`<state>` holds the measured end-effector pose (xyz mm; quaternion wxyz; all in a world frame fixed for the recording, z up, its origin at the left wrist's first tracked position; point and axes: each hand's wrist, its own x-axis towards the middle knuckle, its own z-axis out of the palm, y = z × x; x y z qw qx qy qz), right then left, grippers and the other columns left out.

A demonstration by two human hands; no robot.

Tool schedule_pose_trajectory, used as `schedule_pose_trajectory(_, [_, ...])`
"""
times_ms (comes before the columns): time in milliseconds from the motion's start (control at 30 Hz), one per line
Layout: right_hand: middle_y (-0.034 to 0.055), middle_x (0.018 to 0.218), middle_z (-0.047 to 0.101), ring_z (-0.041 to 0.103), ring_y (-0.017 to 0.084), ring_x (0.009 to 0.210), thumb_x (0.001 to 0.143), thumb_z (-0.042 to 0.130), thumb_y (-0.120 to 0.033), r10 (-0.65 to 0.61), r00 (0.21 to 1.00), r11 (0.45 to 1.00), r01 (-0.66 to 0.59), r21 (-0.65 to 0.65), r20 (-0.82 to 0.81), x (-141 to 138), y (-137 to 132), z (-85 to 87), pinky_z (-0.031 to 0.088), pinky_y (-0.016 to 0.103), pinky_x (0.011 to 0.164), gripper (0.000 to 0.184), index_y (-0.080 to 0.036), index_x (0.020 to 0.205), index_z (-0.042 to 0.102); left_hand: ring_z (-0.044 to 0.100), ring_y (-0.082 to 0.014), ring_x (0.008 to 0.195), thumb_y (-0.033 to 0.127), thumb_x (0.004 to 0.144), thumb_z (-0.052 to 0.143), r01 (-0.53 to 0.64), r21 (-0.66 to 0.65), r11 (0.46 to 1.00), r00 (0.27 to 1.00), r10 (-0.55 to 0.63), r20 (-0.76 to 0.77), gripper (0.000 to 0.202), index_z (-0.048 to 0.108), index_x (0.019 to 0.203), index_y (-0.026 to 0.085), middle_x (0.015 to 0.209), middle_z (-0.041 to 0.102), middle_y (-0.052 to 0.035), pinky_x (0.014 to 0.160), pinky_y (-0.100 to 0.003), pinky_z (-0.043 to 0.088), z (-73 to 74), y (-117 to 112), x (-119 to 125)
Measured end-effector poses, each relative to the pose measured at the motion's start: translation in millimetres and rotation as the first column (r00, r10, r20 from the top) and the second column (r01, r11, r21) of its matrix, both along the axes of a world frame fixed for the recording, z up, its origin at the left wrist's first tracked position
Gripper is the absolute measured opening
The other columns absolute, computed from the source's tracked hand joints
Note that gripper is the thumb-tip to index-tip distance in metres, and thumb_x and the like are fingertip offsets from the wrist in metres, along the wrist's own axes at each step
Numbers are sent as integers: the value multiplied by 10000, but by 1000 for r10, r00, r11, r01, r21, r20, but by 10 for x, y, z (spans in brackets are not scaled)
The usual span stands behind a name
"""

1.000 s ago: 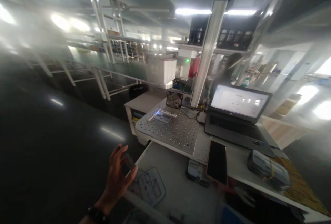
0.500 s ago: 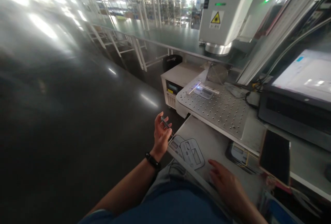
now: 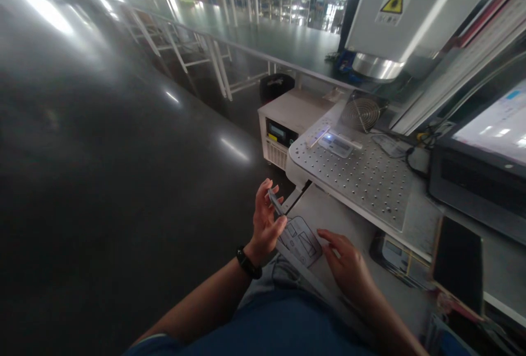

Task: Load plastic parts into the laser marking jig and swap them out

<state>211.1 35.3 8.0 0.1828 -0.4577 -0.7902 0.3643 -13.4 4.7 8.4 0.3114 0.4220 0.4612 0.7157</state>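
Observation:
My left hand (image 3: 266, 227), with a dark band at the wrist, is closed on a thin grey panel (image 3: 275, 202) seen nearly edge-on. Below it on the white worktop (image 3: 329, 208) lies a flat grey panel (image 3: 304, 243) with rounded corners and rectangular outlines, partly hidden by that hand. My right hand (image 3: 347, 260) is at this panel's right edge, fingers apart and holding nothing; whether a fingertip touches it I cannot tell. Another panel (image 3: 339, 143) sits on the perforated metal plate (image 3: 357, 181), beside a light strip with a bluish glow.
A laser head (image 3: 394, 16) with a yellow warning sign overhangs the perforated plate. Behind it stands a round fan (image 3: 364, 112). To the right are a laptop (image 3: 485, 175), a dark phone-like slab (image 3: 458, 263) and a stacked bundle (image 3: 398, 257). A white cabinet (image 3: 283, 126) stands beyond.
My right hand has moved left and up to the lying panel's edge. My left hand, still holding the thin panel, has shifted slightly right over the worktop. The camera view has shifted too.

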Motion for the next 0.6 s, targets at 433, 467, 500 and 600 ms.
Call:
schedule_pose_trajectory(433, [158, 1355, 616, 545, 255, 1262, 910, 404, -165, 159, 975, 978, -176, 109, 154, -254, -29, 20, 407, 437, 1107, 422, -80, 1268, 611, 348, -333, 1424, 394, 799, 658, 9, 15, 1000, 1000, -9, -14, 706, 361, 1439, 400, 1613, 210, -44, 1120, -542, 405, -23, -1, -5])
schedule_pose_trajectory(467, [165, 1346, 621, 550, 263, 1254, 910, 403, -156, 124, 974, 982, -147, 117, 188, -264, -11, 16, 405, 442, 1105, 419, -72, 1262, 614, 349, -333, 1423, 391, 798, 661, 6, 15, 1000, 1000, -6, -10, 705, 364, 1438, 396, 1613, 210, -47, 1121, -539, 403, -27, -1, -6])
schedule_pose_trajectory(500, [166, 1334, 629, 558, 266, 1240, 906, 405, -145, 102, 971, 985, -129, 113, 218, -275, 3, 20, 407, 438, 1101, 420, -67, 1261, 614, 351, -334, 1422, 390, 796, 665, 3, 15, 1000, 1000, -3, -8, 705, 368, 1436, 392, 1612, 211, -50, 1120, -537, 402, -32, 0, -8])
schedule_pose_trajectory(600, [118, 1292, 661, 577, 251, 1196, 877, 449, -117, 155, 958, 982, -176, 65, 243, -321, 10, 72, 419, 391, 1078, 428, -108, 1270, 620, 358, -337, 1418, 385, 787, 676, -2, 20, 1000, 1000, 3, -21, 714, 374, 1433, 390, 1612, 213, -52, 1107, -526, 414, -58, 7, -14])
